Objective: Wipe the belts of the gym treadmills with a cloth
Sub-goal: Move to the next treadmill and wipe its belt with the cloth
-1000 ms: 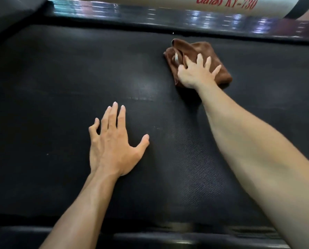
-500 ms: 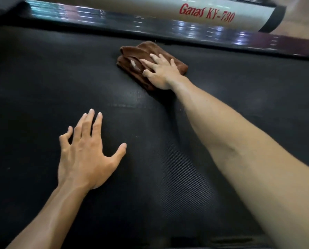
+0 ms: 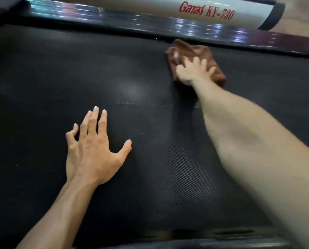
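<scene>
While our right hand [image 3: 192, 72] presses the brown cloth [image 3: 202, 53] flat-fingered near the belt's [image 3: 42, 78] far edge, our left hand [image 3: 94, 151] braces, fingers spread; next we'd sweep sideways.

The white side rail [image 3: 150, 8] bears "Ganas KY-730" (in red italic lettering).

Dim, glare-streaked, perhaps motion-blurred

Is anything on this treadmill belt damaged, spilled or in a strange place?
Nothing stands out. The belt looks whole, with only a faint thin line across its middle. The right hand presses the brown cloth near the far edge; the left hand rests flat.
</scene>
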A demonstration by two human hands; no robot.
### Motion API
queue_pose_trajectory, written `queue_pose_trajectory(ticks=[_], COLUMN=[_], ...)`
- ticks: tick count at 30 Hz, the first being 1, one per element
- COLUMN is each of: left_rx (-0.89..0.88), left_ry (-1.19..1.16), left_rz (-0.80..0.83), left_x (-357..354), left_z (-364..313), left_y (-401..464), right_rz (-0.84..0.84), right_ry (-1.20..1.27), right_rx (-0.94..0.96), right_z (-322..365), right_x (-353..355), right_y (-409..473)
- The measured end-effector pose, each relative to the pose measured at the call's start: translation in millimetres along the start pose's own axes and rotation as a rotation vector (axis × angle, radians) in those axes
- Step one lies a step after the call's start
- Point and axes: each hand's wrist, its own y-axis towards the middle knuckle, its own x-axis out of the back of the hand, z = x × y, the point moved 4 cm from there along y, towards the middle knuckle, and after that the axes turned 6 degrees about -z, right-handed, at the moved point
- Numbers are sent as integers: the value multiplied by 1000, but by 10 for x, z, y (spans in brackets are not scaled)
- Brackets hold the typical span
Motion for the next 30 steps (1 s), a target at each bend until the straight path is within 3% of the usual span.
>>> queue_pose_trajectory(ticks=[4, 6, 8, 12, 15, 18, 22, 27, 30], left_rx=[7, 15, 14, 13, 16, 17, 24, 53, 77], left_ry=[-4, -16, -12, -14, -14, -7, -18, -150, -209], left_rz=[-4, -7, -7, -10, -15, -14, 23, 49, 39], left_x=[7, 14, 14, 15, 17, 38, 55, 220, 392], left_z=[4, 13, -8, -9, -11, -21, -50, -21, 129], left_y=[-1, 0, -11, -4, -9, 1, 14, -171, -431], right_rz=[57, 77, 54, 44, 27, 7, 21, 31, 99], right_ry=[-3, -12, -38, 2, 29, 22, 38, 10, -55], right_rx=[392, 514, 485, 122, 30, 84, 327, 465, 457], right_z=[850, 907, 596, -305, -462, -241, -43, -472, -725], right_x=[-201, -256, -168, -45, -52, -96, -290, -294, -284], right_y=[-509, -597, -422, -145, -259, -521, -1320, -2623, -2842])
